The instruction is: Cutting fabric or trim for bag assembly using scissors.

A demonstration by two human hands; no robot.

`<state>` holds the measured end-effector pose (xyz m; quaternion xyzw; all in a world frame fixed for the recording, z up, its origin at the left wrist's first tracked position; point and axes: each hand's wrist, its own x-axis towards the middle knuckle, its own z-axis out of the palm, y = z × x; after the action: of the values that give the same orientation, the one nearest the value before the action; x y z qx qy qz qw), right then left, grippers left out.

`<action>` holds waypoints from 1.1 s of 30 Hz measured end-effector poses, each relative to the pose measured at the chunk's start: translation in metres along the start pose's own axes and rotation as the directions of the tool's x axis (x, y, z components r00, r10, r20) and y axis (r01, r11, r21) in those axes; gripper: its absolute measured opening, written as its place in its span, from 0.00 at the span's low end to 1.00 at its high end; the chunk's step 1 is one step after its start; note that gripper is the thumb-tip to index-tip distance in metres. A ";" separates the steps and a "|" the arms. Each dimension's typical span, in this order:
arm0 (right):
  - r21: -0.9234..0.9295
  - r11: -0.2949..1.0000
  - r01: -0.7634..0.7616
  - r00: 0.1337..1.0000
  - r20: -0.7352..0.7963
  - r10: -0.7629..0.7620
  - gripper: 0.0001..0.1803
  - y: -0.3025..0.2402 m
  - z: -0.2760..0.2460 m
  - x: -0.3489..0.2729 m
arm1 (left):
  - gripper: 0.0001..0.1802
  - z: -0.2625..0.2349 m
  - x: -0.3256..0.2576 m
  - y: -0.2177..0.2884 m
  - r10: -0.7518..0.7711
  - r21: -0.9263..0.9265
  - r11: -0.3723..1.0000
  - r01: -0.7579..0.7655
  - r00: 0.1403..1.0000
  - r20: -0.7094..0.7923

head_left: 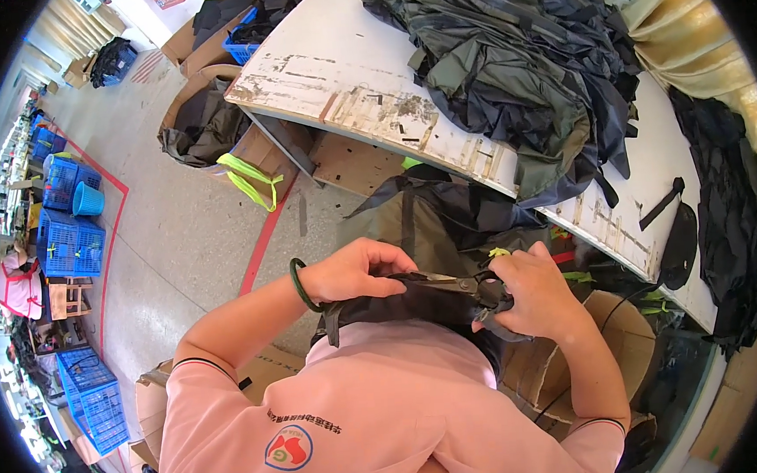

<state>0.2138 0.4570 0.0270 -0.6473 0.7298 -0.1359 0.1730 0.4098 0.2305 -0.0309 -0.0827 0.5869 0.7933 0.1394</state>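
Olive and black fabric (434, 220) hangs in front of me and lies across my lap. My left hand (355, 271) pinches a dark edge of it between thumb and fingers. The scissors (461, 284) are in my right hand (534, 295), whose fingers wrap round the dark handles. Their blades point left toward my left fingertips and lie along the fabric edge. Whether the blades touch the cloth I cannot tell. A small yellow-green bit (498, 252) shows beside my right index finger.
A worn white table (334, 74) bears a heap of dark olive fabric (516, 72). Cardboard boxes stand left (215, 116) and right (614, 330) of me. Blue crates (71, 242) and another person (19, 284) are at far left. A curtain (695, 26) hangs at right.
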 end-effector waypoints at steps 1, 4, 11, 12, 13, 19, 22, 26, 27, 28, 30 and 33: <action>-0.025 0.998 0.051 0.995 -0.081 -0.053 0.35 0.001 0.003 0.001 | 0.12 0.000 0.000 0.000 -0.001 -0.001 1.000 0.001 1.000 0.000; 0.025 0.999 -0.045 0.995 0.091 0.043 0.21 -0.006 -0.010 0.003 | 0.12 -0.001 -0.001 -0.001 -0.009 0.003 1.000 0.009 1.000 0.013; -0.002 0.999 -0.040 0.988 0.146 0.040 0.20 0.001 -0.008 -0.001 | 0.12 0.000 -0.003 -0.001 -0.013 0.048 0.999 0.012 1.000 0.009; -0.010 0.999 -0.038 0.991 0.126 0.039 0.20 0.002 -0.007 -0.002 | 0.12 0.001 -0.003 -0.002 0.003 0.048 0.999 -0.003 1.000 0.011; -0.019 0.999 -0.037 0.994 0.104 0.039 0.20 0.003 -0.007 -0.002 | 0.12 0.000 -0.004 -0.003 0.000 0.047 0.999 -0.001 1.000 0.018; 0.161 0.912 -0.378 0.926 0.056 0.374 0.27 0.010 -0.009 -0.025 | 0.13 -0.009 -0.007 0.015 -0.023 0.005 1.000 0.023 0.997 -0.071; 0.418 0.783 -0.461 0.876 0.073 0.477 0.32 0.029 0.001 -0.050 | 0.13 -0.024 -0.008 0.030 0.003 -0.011 1.000 -0.005 0.984 -0.179; 0.444 0.725 -0.526 0.836 0.112 0.537 0.30 0.037 0.023 -0.067 | 0.13 -0.058 -0.009 0.037 0.054 -0.098 0.991 -0.096 0.928 -0.369; 0.455 0.730 -0.509 0.842 0.087 0.533 0.27 0.039 0.031 -0.069 | 0.13 -0.066 -0.006 0.036 0.068 -0.091 0.990 -0.112 0.920 -0.386; 0.461 0.723 -0.514 0.835 0.077 0.544 0.27 0.043 0.037 -0.073 | 0.13 -0.073 -0.005 0.036 0.081 -0.083 0.989 -0.125 0.909 -0.409; 0.576 0.679 -0.456 0.846 0.043 0.532 0.22 0.051 0.045 -0.079 | 0.12 -0.082 -0.004 0.041 0.081 -0.125 0.981 -0.149 0.898 -0.432; 0.638 0.654 -0.407 0.845 -0.008 0.534 0.18 0.058 0.047 -0.083 | 0.12 -0.087 -0.005 0.049 0.088 -0.183 0.962 -0.202 0.865 -0.495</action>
<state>0.1897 0.5475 -0.0334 -0.3259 0.8010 -0.3781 0.3303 0.3961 0.1335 -0.0111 -0.2485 0.5124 0.8179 -0.0819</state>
